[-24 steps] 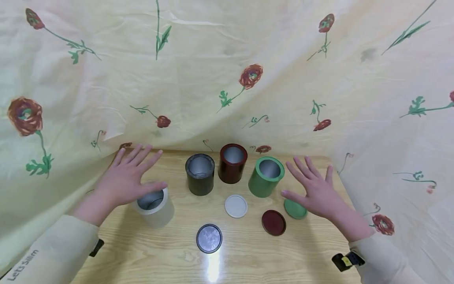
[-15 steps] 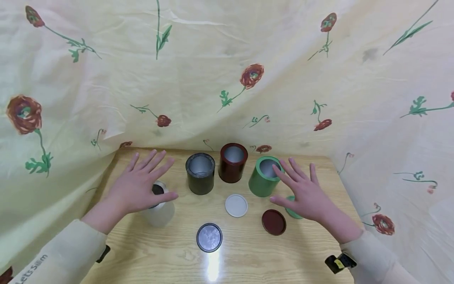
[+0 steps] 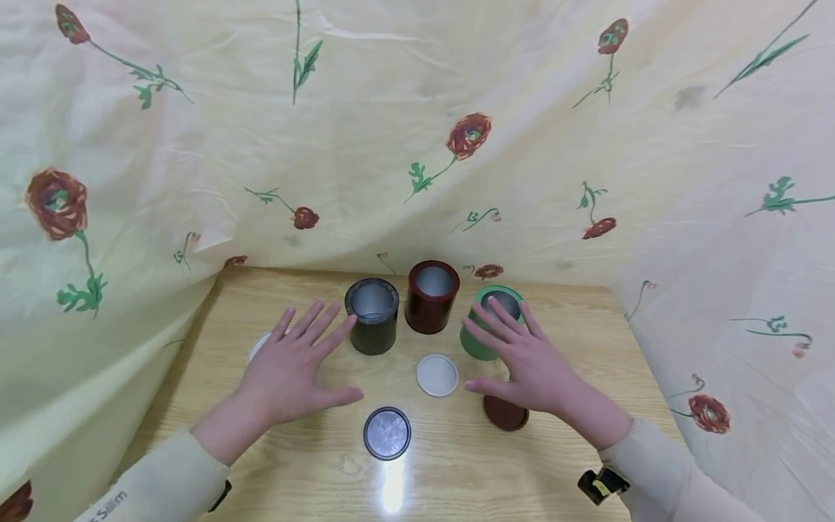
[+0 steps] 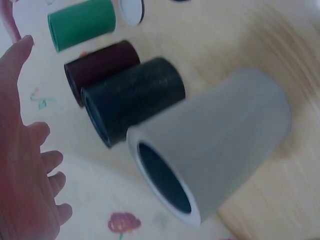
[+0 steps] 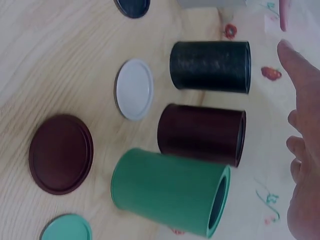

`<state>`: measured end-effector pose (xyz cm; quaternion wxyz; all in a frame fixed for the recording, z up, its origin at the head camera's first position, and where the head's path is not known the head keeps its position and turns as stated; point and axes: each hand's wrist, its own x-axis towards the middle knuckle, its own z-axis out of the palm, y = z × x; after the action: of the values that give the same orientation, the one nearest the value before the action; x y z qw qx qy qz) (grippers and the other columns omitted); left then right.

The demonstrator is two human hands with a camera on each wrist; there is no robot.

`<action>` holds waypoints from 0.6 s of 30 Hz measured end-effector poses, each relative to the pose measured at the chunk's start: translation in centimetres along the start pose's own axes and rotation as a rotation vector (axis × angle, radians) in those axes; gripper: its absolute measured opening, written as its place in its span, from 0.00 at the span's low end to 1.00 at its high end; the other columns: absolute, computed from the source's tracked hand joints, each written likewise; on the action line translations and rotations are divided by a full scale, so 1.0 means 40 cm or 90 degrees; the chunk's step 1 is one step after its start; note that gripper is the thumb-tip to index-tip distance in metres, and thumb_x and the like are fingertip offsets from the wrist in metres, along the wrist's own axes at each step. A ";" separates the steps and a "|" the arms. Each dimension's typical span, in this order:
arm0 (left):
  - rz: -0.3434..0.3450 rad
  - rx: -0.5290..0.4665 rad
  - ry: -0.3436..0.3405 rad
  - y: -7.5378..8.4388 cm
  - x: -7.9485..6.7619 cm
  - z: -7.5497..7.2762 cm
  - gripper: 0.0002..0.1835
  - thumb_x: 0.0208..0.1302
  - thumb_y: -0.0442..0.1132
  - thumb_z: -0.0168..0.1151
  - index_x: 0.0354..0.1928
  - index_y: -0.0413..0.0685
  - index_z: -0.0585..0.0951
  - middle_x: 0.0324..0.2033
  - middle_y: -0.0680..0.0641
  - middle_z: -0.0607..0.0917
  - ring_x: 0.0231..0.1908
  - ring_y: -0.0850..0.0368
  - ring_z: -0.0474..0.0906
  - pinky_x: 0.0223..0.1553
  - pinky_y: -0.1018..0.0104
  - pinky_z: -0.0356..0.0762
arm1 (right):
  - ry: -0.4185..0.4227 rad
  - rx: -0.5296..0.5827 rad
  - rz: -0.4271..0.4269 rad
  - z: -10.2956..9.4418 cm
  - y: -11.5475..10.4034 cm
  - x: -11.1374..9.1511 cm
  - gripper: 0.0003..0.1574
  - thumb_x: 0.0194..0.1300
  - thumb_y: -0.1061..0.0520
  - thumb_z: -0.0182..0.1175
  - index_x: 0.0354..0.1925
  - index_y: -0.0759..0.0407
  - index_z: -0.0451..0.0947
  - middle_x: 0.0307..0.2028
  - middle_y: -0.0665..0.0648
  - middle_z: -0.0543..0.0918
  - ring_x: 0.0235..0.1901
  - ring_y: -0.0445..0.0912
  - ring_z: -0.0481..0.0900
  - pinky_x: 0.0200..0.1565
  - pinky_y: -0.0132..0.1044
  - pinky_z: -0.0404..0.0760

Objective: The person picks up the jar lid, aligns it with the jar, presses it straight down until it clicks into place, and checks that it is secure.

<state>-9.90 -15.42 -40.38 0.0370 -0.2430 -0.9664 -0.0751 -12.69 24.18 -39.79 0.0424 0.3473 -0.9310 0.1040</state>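
Both hands hover above the table with fingers spread, holding nothing. The left hand [image 3: 290, 373] is over the white canister [image 4: 220, 140], hiding most of it in the head view. Over the front of the green canister [image 3: 479, 344] hovers the right hand [image 3: 528, 359], which also covers part of the dark red lid [image 3: 505, 415]. A black canister [image 3: 373, 330] and a dark red canister [image 3: 430, 308] stand upright and uncovered between the hands. The white lid [image 3: 437, 375] and the black-rimmed lid [image 3: 387, 433] lie flat in front. In the right wrist view the green lid [image 5: 67, 230] shows.
A wooden table [image 3: 443, 478] carries everything. A flowered cloth [image 3: 365, 145] hangs behind it and down both sides. Light glares off the table near the front, below the black-rimmed lid.
Both hands have moved inward toward each other, the left one rightward and the right one leftward, and a little nearer the front. The canisters and lids stay in place.
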 end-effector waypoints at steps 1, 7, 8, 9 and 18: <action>0.004 0.001 0.001 0.007 -0.002 0.007 0.57 0.60 0.82 0.59 0.84 0.58 0.64 0.83 0.45 0.60 0.83 0.41 0.53 0.82 0.35 0.45 | -0.001 -0.002 -0.008 0.005 -0.004 0.004 0.60 0.68 0.22 0.63 0.83 0.52 0.62 0.84 0.57 0.57 0.84 0.61 0.48 0.80 0.70 0.39; 0.006 0.012 -0.004 0.055 -0.011 0.050 0.59 0.57 0.83 0.60 0.83 0.55 0.65 0.83 0.44 0.62 0.83 0.42 0.53 0.82 0.36 0.48 | 0.004 -0.009 -0.051 0.034 -0.024 0.022 0.59 0.69 0.19 0.56 0.82 0.53 0.65 0.83 0.59 0.61 0.83 0.61 0.52 0.78 0.74 0.48; 0.004 0.012 -0.006 0.063 -0.013 0.058 0.60 0.57 0.84 0.60 0.83 0.55 0.65 0.83 0.44 0.62 0.83 0.42 0.53 0.82 0.36 0.48 | 0.003 -0.009 -0.056 0.038 -0.026 0.025 0.59 0.70 0.18 0.56 0.82 0.53 0.65 0.83 0.59 0.61 0.83 0.62 0.53 0.78 0.73 0.48; 0.002 0.012 -0.008 0.071 -0.015 0.066 0.60 0.56 0.84 0.60 0.84 0.56 0.65 0.83 0.44 0.62 0.83 0.42 0.52 0.82 0.37 0.48 | 0.000 -0.008 -0.060 0.042 -0.027 0.027 0.60 0.69 0.18 0.55 0.82 0.53 0.65 0.83 0.59 0.61 0.83 0.61 0.53 0.78 0.73 0.47; -0.021 -0.005 -0.045 0.123 -0.040 0.144 0.61 0.55 0.84 0.61 0.84 0.55 0.64 0.83 0.43 0.62 0.83 0.42 0.52 0.82 0.39 0.50 | -0.034 -0.007 -0.077 0.083 -0.026 0.040 0.61 0.66 0.17 0.58 0.83 0.50 0.63 0.84 0.56 0.57 0.84 0.59 0.51 0.80 0.69 0.44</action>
<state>-6.37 -10.91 -45.61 0.0007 -0.2297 -0.9707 -0.0708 -13.24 21.67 -42.62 0.0254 0.4055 -0.9096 0.0869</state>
